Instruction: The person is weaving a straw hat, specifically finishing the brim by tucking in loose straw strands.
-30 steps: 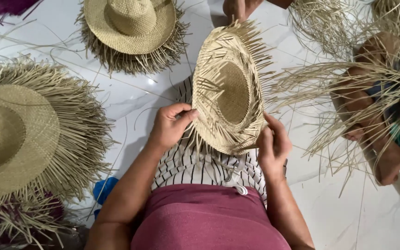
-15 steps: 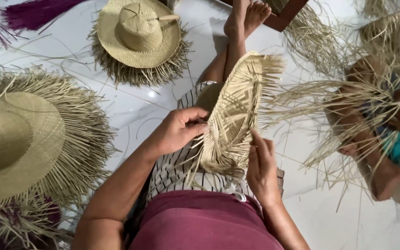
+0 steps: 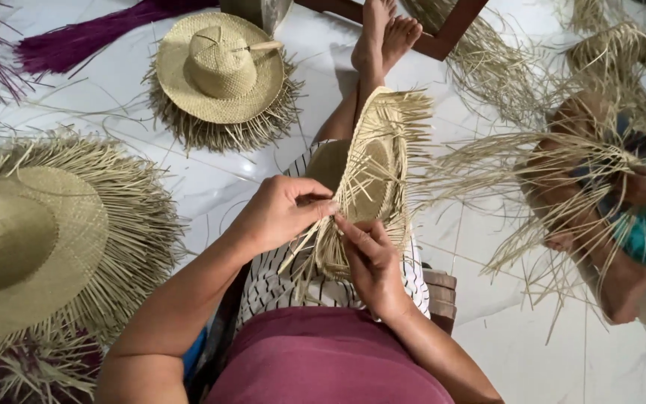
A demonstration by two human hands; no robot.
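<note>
**Inspector:** Your left hand (image 3: 278,213) is closed in a pinch, fingertips drawn together on the near edge of the unfinished straw hat (image 3: 364,183) and gripping a few loose strands there. Confirm?

**Operator:** Confirmed. And the right?

**Inspector:** Your right hand (image 3: 371,262) sits just below and slightly right of the left, fingers half curled, the forefinger stretched up and left to press on the same edge. It touches the weave; whether it clasps any strand I cannot tell, since the fingers hide the contact.

**Operator:** Where does the hat lie?

**Inspector:** Over your lap, standing on its edge above the striped cloth (image 3: 278,288), between both hands and your outstretched feet (image 3: 383,34). Its long axis runs away from you, from your hands up toward the feet, leaning a little to the right. The hollow of the crown faces left, toward your left hand.

**Operator:** Which hand is nearer the working point?

**Inspector:** Both meet at it. Left thumb and right forefinger nearly touch at the lower left rim. The loose fringe fans down from there toward your lap.

**Operator:** Surroundings?

**Inspector:** A finished fringed hat (image 3: 222,71) lies well apart on the floor ahead of you to the left, a larger one (image 3: 39,239) near your left arm. Another person's leg (image 3: 585,217), draped in loose straw, is to your right, clear of your hands.
</note>
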